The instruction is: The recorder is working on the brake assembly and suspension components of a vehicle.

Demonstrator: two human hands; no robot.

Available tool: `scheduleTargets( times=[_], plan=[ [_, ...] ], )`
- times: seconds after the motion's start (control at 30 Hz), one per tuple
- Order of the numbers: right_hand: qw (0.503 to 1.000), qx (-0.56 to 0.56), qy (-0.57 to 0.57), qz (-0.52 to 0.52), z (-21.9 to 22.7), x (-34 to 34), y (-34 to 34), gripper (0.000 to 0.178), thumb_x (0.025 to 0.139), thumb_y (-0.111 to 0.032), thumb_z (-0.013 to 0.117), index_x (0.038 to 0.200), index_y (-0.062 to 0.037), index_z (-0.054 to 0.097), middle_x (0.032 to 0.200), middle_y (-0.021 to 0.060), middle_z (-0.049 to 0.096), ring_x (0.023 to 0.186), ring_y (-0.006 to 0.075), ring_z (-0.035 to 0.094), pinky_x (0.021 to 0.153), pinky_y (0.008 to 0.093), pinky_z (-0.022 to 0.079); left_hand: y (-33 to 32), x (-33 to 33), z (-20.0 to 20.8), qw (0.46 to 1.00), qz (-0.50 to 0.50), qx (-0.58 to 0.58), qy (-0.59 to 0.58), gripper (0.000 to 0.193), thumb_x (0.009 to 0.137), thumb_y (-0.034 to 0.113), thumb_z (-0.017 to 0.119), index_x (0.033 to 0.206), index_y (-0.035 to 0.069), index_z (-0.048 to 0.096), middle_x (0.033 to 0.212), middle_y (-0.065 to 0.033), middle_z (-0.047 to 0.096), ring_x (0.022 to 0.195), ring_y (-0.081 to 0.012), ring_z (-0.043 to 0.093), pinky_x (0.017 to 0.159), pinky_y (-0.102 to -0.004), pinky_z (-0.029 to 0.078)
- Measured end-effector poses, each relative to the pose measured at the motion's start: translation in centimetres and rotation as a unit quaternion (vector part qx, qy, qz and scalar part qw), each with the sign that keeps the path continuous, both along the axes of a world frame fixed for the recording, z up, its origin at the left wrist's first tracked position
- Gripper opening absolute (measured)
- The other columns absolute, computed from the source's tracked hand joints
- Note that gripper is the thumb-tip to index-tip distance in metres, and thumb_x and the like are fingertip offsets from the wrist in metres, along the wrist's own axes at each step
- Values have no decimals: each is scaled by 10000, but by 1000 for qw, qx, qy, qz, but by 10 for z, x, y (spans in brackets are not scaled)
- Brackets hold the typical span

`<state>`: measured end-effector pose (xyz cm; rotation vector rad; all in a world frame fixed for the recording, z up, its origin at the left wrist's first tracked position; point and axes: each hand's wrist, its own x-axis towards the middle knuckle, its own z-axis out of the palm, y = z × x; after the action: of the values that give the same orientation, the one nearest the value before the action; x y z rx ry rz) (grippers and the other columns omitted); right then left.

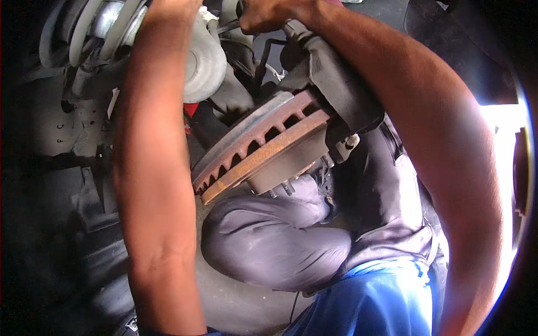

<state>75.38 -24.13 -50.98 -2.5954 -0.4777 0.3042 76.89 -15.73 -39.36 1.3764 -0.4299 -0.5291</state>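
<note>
My left forearm runs up past the coil spring to the upper edge, where the hand is cut off. My right hand is at the top, beyond the brake caliper, its fingers curled round a small dark thing too hidden to name. Below the hands, a vented brake disc sits tilted, with rust along its edge. The caliper straddles the disc's upper right side. Wheel studs stick out from the disc's hub face. A pale grey rounded suspension part lies between my arms.
My bent leg in grey trousers is just under the disc, with my blue shirt nearer. Dark body panels stand at the left. A small red piece shows behind my left forearm. Bright light comes in at the right.
</note>
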Motion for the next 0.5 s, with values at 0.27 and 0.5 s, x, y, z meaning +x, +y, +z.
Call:
scheduleTargets(
  times=[0.27,0.5],
  plan=[
    [996,66,18,55,2,-9,-14,190,802,-220,690,839,-37,723,799,109,705,748,248,674,681,392,534,-23,-50,-2,950,226,50,-211,429,939,206,546,558,212,349,487,48,296,364,-113,286,408,-323,348],
    [983,171,31,62,-32,3,-23,150,788,-192,700,824,-48,713,755,124,685,708,288,660,658,407,522,-31,-50,-9,952,234,15,-197,389,942,204,542,590,195,375,500,50,301,371,-112,292,402,-316,336]
  ],
)
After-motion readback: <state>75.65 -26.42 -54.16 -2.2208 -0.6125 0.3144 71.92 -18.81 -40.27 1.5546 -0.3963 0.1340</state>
